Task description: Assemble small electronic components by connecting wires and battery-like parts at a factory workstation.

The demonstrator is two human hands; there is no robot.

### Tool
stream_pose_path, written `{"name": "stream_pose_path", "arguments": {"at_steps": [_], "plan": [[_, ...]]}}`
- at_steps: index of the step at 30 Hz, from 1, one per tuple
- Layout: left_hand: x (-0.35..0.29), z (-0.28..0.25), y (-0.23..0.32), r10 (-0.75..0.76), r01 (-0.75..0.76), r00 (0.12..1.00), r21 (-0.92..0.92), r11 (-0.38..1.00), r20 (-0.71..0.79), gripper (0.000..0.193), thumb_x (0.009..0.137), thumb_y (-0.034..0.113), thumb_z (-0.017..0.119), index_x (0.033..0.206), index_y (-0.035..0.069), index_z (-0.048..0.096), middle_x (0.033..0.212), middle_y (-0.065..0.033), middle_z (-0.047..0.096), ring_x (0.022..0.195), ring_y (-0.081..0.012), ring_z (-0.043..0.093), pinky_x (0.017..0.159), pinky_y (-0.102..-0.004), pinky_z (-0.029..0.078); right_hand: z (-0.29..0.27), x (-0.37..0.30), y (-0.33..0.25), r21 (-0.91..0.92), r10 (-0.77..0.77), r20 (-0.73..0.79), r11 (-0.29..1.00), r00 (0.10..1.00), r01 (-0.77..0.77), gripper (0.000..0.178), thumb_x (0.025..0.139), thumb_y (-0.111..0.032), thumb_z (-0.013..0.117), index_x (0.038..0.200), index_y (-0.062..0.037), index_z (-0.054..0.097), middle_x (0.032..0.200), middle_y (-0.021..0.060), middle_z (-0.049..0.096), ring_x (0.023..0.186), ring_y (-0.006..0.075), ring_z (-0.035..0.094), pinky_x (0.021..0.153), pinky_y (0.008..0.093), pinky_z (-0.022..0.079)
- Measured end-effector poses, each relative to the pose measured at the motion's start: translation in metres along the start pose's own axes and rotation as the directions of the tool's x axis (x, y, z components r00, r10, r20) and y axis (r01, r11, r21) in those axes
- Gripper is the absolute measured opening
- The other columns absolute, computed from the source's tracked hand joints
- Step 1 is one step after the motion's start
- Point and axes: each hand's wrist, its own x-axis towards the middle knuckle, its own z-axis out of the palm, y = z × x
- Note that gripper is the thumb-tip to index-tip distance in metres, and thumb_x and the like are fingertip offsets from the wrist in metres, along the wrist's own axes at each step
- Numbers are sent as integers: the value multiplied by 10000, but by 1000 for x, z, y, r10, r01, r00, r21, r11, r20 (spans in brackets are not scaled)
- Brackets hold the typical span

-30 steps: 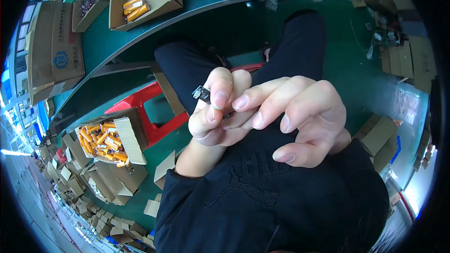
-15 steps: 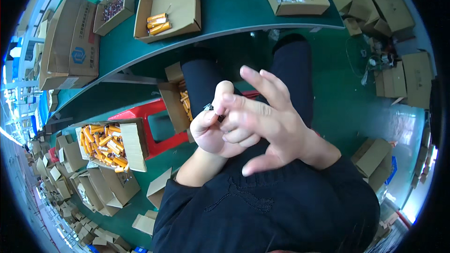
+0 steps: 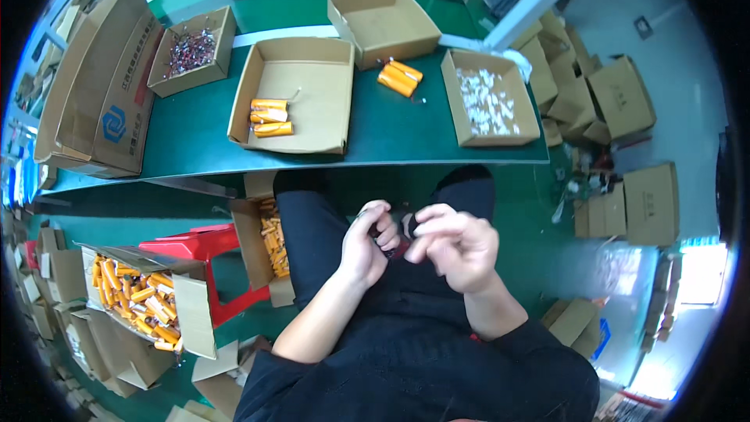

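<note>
Over my lap, my left hand (image 3: 367, 238) is closed, with small dark bits showing between its fingers; what they are I cannot make out. Beside it on the right, my right hand (image 3: 459, 246) is bent toward the left one, its fingers smeared by motion. A small dark, rounded thing with a pale face (image 3: 408, 225) shows at the right fingertips, and whether it is gripped is unclear. On the green bench ahead, orange cylindrical battery packs (image 3: 400, 78) lie together. More orange packs (image 3: 272, 130) with wires rest in a shallow cardboard tray (image 3: 312, 70).
A box of small white pieces (image 3: 488, 101) stands at the bench's right, and a box of small dark-red parts (image 3: 191, 53) at its left beside a large carton (image 3: 101, 101). Left of me, an open carton of orange cells (image 3: 141, 301) adjoins a red stool (image 3: 223, 266).
The view has tilted up, showing more of the bench. Both hands appear lower and farther apart; the right hand's spread fingers have curled inward.
</note>
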Motion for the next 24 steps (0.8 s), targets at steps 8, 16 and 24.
{"name": "stream_pose_path", "arguments": {"at_steps": [8, 16, 24], "plan": [[0, -18, 27, 357, -224, 928, 611, 759, -103, 170, 1054, 131, 503, 1111, 35, 632, 857, -32, 545, 665, -106, 501, 603, -241, 403, -48, 173, 100, -880, -206, -59, 473, 977, 47, 377, 941, -164, 680, 1284, -33, 591, 1110, 165, 638, 879, 297, 674, 803, 342, 562], [-17, -8, 44, 415, -282, 882, 955, 86, 223, 151, 1029, 106, 524, 1117, 36, 624, 894, -69, 587, 698, -178, 552, 636, -291, 455, -22, 218, 102, -907, 77, -263, 320, 962, -273, 411, 936, -296, 715, 1244, -48, 601, 1067, 161, 622, 857, 293, 690, 771, 369, 585], [-16, 9, 35, 106, -377, 863, 768, -518, 494, 270, 871, 32, 617, 1138, 72, 615, 961, -100, 618, 755, -313, 624, 698, -367, 517, -25, 211, 97, -934, 170, -239, 229, 956, -275, 370, 920, -337, 730, 1154, -74, 615, 1038, 124, 638, 743, 292, 700, 676, 380, 585]]}}
